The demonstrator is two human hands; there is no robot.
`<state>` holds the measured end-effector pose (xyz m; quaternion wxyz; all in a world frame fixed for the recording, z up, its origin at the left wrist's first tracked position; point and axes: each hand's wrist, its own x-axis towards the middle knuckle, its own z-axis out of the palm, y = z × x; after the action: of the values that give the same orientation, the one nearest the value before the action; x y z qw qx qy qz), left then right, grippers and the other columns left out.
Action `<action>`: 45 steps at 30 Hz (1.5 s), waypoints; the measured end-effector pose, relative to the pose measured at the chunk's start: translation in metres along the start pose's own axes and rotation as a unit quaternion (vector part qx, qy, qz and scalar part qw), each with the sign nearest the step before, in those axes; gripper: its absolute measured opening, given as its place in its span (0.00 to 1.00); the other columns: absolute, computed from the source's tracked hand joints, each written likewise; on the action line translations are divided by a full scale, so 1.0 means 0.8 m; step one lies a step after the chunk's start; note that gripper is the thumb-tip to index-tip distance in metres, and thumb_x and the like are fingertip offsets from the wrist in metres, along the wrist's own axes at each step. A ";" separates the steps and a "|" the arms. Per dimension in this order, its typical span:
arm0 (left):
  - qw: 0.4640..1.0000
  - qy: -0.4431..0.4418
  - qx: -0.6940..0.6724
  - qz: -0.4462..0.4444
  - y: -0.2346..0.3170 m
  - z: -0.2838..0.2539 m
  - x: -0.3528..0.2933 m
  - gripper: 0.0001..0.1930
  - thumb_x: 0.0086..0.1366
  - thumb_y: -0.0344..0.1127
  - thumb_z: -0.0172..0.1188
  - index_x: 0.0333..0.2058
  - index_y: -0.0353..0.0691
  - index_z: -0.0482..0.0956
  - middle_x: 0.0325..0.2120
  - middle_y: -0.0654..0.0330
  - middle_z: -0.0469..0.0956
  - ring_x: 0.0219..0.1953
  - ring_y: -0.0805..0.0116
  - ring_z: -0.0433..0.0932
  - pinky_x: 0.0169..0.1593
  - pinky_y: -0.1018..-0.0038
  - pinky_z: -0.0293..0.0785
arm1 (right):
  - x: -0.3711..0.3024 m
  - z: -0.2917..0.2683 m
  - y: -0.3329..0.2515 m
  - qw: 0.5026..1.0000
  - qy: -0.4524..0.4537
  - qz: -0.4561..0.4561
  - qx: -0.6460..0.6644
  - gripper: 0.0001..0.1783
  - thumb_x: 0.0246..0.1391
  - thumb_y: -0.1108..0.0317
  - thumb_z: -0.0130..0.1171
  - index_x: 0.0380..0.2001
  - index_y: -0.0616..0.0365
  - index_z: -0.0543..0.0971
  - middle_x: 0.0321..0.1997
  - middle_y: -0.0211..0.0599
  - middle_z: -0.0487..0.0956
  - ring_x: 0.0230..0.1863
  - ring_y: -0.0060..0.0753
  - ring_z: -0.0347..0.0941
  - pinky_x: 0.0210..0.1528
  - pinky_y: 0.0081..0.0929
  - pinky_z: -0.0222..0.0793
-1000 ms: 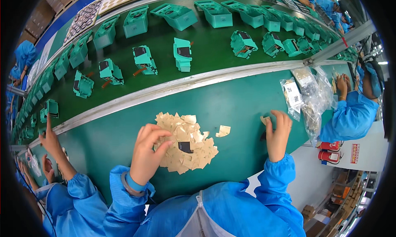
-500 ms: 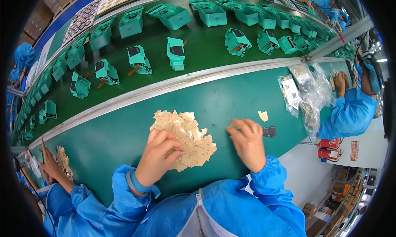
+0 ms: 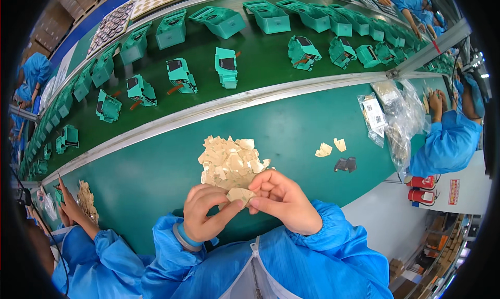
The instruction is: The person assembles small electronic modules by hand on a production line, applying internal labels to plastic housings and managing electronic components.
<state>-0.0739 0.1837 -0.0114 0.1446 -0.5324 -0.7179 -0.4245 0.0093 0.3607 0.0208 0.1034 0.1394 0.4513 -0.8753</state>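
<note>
Both hands pinch one tan sticker [image 3: 240, 196] near the body: left hand [image 3: 205, 214] fingers underneath, right hand [image 3: 284, 201] fingers on top. Pile [image 3: 229, 162] lies just beyond on the bench [image 3: 156, 169]. Risk: the thin sticker tears or folds onto itself; a sleeve could scatter the pile.

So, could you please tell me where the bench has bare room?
Bare bench lies left of the tan pile, and between pile and two tan scraps. The bags and the belt are crowded.
</note>
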 end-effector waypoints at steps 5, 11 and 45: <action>0.894 0.102 -0.329 -0.286 0.030 -0.001 0.011 0.14 0.52 0.20 0.60 0.39 0.36 0.74 0.36 0.56 0.69 0.37 0.67 0.72 0.42 0.71 0.70 | 0.001 0.001 -0.011 0.941 -0.006 -0.160 -0.298 0.08 0.51 0.80 0.50 0.35 0.60 0.73 0.33 0.32 0.73 0.35 0.27 0.71 0.36 0.24 0.66; 0.769 0.008 -0.506 -0.391 0.014 -0.003 0.007 0.10 0.55 0.15 0.54 0.36 0.31 0.75 0.36 0.56 0.72 0.38 0.71 0.72 0.41 0.77 0.70 | 0.004 -0.002 -0.021 0.858 -0.043 -0.246 -0.449 0.10 0.45 0.82 0.53 0.33 0.60 0.74 0.33 0.35 0.72 0.35 0.38 0.69 0.35 0.28 0.65; 0.898 0.053 -0.283 -0.331 0.039 0.034 0.018 0.07 0.56 0.18 0.54 0.34 0.33 0.74 0.31 0.58 0.69 0.34 0.73 0.69 0.38 0.80 0.65 | 0.001 -0.003 -0.008 0.830 0.087 -0.326 -0.445 0.08 0.46 0.79 0.57 0.33 0.64 0.75 0.38 0.39 0.76 0.34 0.38 0.75 0.32 0.26 0.73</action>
<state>-0.0450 0.2163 -0.0038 -0.1236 -0.2588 -0.6937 -0.6606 0.0069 0.3662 0.0240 -0.1765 -0.0011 0.8184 -0.5468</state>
